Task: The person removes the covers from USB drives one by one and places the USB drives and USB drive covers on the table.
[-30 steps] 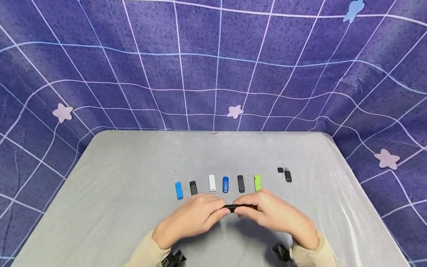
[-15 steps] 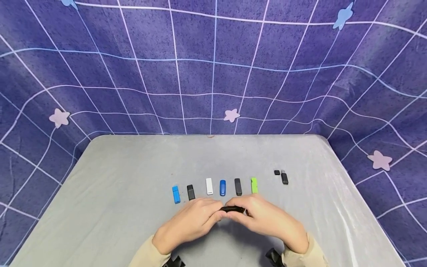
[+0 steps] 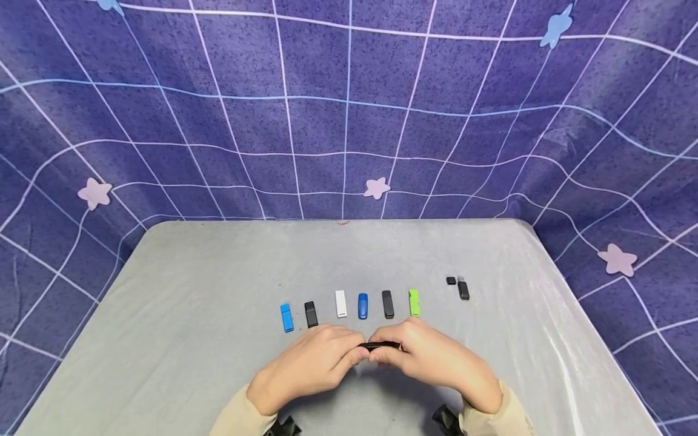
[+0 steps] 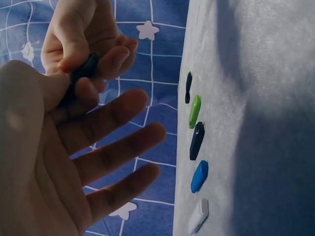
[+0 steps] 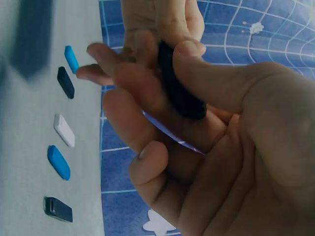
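Note:
A slim black USB flash drive is held between both hands above the front of the table. My left hand pinches one end between thumb and index finger, while its other fingers are spread in the left wrist view. My right hand grips the other end, with the thumb on top of the black body and fingers curled beneath. The fingertips of the two hands meet at the drive, covering parts of it. Whether its cap is on cannot be seen.
Behind the hands lies a row of sticks: light blue, black, white, dark blue, another black and green. An uncapped black USB drive lies farther right, beside its small cap.
The hands have drawn closer together around the black drive, the right one moving left. The head view has shifted slightly. The row on the table has stayed in place.

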Demonstrator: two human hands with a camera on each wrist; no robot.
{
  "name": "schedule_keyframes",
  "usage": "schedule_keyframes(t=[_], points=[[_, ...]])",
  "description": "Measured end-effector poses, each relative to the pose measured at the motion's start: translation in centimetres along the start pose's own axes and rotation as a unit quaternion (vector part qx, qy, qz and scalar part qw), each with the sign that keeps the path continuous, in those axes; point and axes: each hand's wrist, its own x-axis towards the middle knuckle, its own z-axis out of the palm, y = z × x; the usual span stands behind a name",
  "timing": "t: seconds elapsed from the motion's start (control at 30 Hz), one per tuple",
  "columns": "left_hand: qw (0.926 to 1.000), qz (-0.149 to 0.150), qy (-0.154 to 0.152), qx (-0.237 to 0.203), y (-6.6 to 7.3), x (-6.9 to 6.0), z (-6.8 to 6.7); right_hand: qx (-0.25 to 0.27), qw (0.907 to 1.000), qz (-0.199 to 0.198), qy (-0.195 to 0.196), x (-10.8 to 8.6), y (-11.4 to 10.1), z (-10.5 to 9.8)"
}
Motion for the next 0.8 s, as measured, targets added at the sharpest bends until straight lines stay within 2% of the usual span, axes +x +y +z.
schedule_keyframes(t=[0.2,0.4,0.63,0.8], points=[[0.9996,0.026,0.014,-0.005,0.0,0.0,-0.6,0.025,0.9988,-0.042,0.006,-0.3,-0.1,-0.6],[0.999,0.038,0.024,-0.004,0.1,0.0,-0.9,0.022,0.9978,-0.062,0.008,-0.3,-0.2,-1.0],[0.9959,0.073,0.054,0.005,0.1,0.1,-1.2,0.035,0.9984,-0.043,0.012,-0.5,-0.5,-1.2],[0.9947,0.081,0.063,0.01,0.2,0.3,-1.4,0.026,0.9977,-0.059,0.021,-0.5,-0.4,-1.3]])
